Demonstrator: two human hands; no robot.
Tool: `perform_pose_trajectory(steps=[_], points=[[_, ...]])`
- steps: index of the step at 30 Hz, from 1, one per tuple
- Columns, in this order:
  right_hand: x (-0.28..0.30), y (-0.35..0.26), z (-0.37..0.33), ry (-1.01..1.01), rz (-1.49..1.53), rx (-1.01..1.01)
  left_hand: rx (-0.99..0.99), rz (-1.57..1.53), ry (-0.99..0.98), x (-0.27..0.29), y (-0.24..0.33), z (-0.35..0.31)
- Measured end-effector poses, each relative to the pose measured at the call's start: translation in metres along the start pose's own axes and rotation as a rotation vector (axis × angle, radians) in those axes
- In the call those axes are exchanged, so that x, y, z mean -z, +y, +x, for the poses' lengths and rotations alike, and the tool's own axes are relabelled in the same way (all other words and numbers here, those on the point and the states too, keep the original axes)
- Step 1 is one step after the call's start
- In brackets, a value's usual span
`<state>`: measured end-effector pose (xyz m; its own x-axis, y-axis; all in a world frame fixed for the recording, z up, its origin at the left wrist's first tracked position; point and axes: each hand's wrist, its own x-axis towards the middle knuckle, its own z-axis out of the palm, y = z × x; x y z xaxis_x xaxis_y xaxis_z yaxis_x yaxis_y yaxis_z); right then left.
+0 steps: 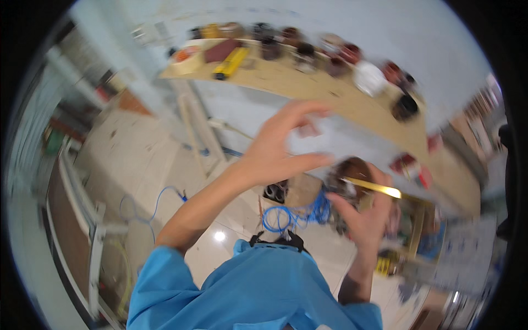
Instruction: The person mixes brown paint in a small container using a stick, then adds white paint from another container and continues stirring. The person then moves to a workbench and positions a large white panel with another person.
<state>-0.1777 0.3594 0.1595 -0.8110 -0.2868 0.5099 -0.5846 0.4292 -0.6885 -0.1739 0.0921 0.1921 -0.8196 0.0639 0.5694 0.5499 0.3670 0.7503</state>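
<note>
My left hand (pixel 278 146) is raised in front of the shelf, its fingers curved and its thumb spread apart, with nothing between them. Lower and to its right, my right hand (pixel 369 217) grips a clear jar (pixel 341 183) with dark brown stuff in it. A narrow, shiny gold-coloured strip (pixel 379 187) lies across the jar's top, beside the fingers of that hand; blur hides what kind of thing it is. Motion also smears the jar's rim and the right fingertips.
Along the wooden shelf (pixel 264 76) stand several jars, a white container (pixel 370 78), a yellow tool (pixel 231 63) and a roll of tape (pixel 187 63). Blue hose (pixel 278 218) coils on the floor below. A metal-framed panel (pixel 69 209) stands at the left.
</note>
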Motion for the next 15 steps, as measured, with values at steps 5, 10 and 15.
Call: perform_pose_trajectory(steps=[5,10,15], points=[[-0.021,-0.033,-0.038,-0.132,0.055,0.086,0.297,-0.145,-0.343,-0.006,0.008,-0.079],[-0.036,-0.063,-0.111,-0.165,0.071,-0.077,0.268,-0.168,-0.453,-0.014,0.006,-0.149],[-0.024,-0.086,-0.181,-0.147,0.131,-0.317,0.277,-0.238,-0.488,-0.034,0.008,-0.203]])
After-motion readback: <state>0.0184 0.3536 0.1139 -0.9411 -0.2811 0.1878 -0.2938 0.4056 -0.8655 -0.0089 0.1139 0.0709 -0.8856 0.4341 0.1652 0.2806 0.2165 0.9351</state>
